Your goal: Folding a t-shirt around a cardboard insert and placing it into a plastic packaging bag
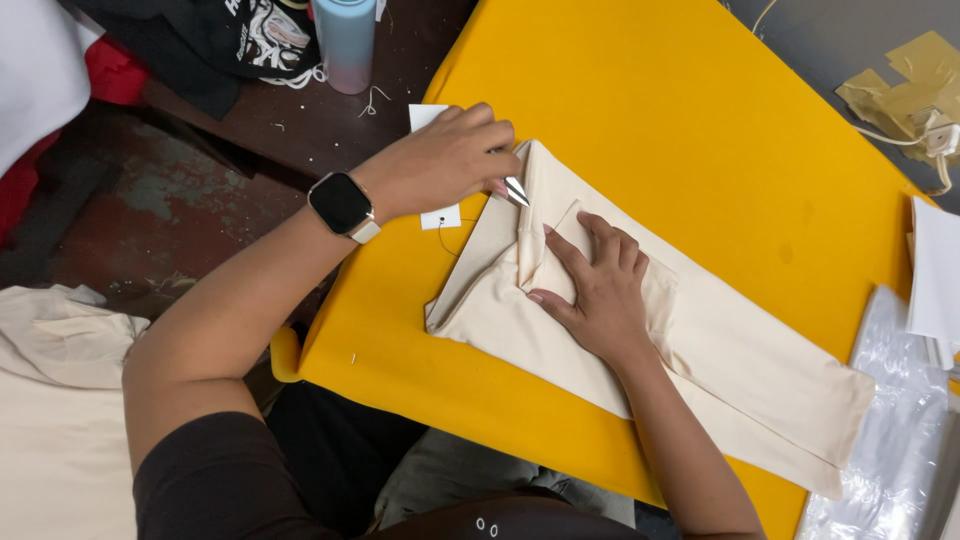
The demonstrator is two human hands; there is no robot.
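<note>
Left hand (445, 160), fingers curled shut, lies at the top edge of the cream cloth (700, 350). Right hand (595, 290) rests flat, fingers spread, on the cloth's middle.

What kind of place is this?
Probably a sewing or garment workshop: folded cream cloth on a yellow padded table, small metal snips in the left hand, clear plastic bags nearby.
</note>
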